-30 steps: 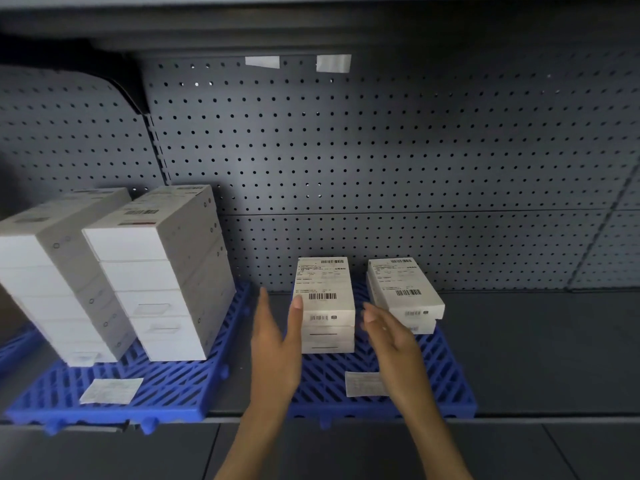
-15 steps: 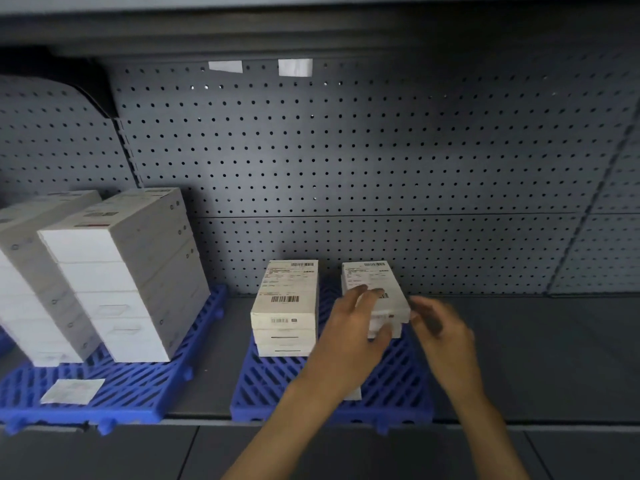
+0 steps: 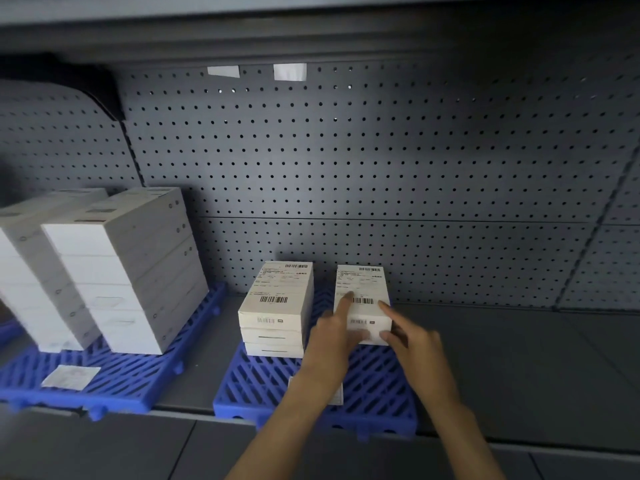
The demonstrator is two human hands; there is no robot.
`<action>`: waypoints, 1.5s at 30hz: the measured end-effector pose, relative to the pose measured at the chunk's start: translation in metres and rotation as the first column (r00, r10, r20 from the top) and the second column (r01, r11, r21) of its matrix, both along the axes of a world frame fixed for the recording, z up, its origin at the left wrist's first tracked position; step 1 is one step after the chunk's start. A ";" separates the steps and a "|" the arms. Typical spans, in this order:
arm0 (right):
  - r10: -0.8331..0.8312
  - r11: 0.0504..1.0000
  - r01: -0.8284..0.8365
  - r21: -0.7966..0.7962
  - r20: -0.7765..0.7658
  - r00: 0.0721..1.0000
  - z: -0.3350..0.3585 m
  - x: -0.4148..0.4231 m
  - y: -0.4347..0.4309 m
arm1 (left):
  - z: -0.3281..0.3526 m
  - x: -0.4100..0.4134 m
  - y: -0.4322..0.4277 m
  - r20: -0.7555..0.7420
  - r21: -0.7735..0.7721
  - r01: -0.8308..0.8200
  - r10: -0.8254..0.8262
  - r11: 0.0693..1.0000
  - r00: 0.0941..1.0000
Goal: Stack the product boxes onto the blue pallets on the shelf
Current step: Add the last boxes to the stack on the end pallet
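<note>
The left hand [image 3: 330,337] gripped the top box [image 3: 363,292] of the right stack at its front-left corner. The forefinger lay straight along the labelled upper face and the other fingers curled against the front face. The right hand [image 3: 415,344] pinched the same box at its front-right corner, forefinger on the upper face and thumb on the front face. Both forearms rose from the lower edge of the view, the left crossing the front of the pallet. The hands hid the lower part of this stack, so its box count could not be read.

Just to the left, apart from the held box, stood the three-box stack [image 3: 275,310]. Both stacks sat toward the rear of the centre blue pallet [image 3: 256,389]. A paper slip [image 3: 338,396] lay on the pallet's front area, mostly hidden by the left forearm.

The left blue pallet [image 3: 138,386] lay beside the centre one, with a strip of bare shelf between them. It carried two tall stacks of white boxes: the nearer tall stack [image 3: 128,271] and the outer tall stack [image 3: 31,271] (both blurred by camera motion). A second paper slip [image 3: 71,376] lay on its front.

Both pallets rested on the grey shelf deck [image 3: 519,358]. A dark grey pegboard [image 3: 381,161] formed the back wall, with two white tags [image 3: 290,71] near its upper edge. The underside of an upper shelf [image 3: 311,19] closed the bay from above. Lighting was dim.
</note>
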State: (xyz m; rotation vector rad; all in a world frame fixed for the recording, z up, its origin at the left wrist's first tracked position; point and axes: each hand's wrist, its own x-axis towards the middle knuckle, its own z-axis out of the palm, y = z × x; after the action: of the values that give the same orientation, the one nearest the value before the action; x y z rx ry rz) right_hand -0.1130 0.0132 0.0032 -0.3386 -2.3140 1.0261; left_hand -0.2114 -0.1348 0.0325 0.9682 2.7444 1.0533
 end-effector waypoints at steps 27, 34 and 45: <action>-0.011 0.984 0.019 0.179 -0.045 0.999 0.001 0.030 -0.022 | -0.012 0.024 -0.027 -0.131 0.137 -0.028 0.046 0.990 0.990; -0.031 0.984 0.038 0.175 -0.043 0.999 -0.002 0.031 -0.026 | -0.011 0.026 -0.027 -0.124 0.127 -0.018 0.034 0.992 0.992; -0.057 0.983 0.062 0.175 -0.036 0.998 0.000 0.028 -0.026 | -0.006 0.026 -0.030 -0.112 0.140 -0.018 0.034 0.990 0.993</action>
State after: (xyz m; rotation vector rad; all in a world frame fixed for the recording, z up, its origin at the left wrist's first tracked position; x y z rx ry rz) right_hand -0.0847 -0.0126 0.0032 -0.3164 -2.3320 0.7855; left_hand -0.1850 -0.1643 0.0261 1.0438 2.8133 1.2462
